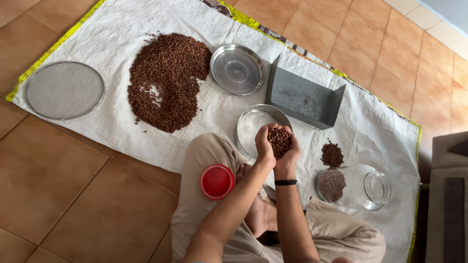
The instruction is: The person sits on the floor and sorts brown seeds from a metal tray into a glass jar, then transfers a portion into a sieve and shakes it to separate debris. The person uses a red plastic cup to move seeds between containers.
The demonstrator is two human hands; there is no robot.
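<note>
A heap of small, round, dull brown seeds (280, 141) sits in the two hands, which are cupped and pressed together side by side, palms up. The left hand (264, 146) curls around the near-left side of the heap, the right hand (290, 153) around the other; a black band (285, 182) circles the right wrist. The hands hang just above a round sieve (253, 127) with a shiny metal rim and fine mesh.

To the right lies a small pile (332, 155) of the same seeds, and near it a clear glass jar (358, 187) on its side with seeds inside. A red plastic lid (217, 181) rests on the person's left knee, on beige trousers. Beyond the sieve stands a grey three-walled metal tray (304, 100), and beside that a shallow steel plate (237, 69). Further left spreads a large, loose pile (168, 80), and well apart a flat round mesh screen (64, 90).

All lie on a white woven sheet (112, 122) with a yellow-green border, spread on a floor (73, 195) of smooth terracotta tiles.
</note>
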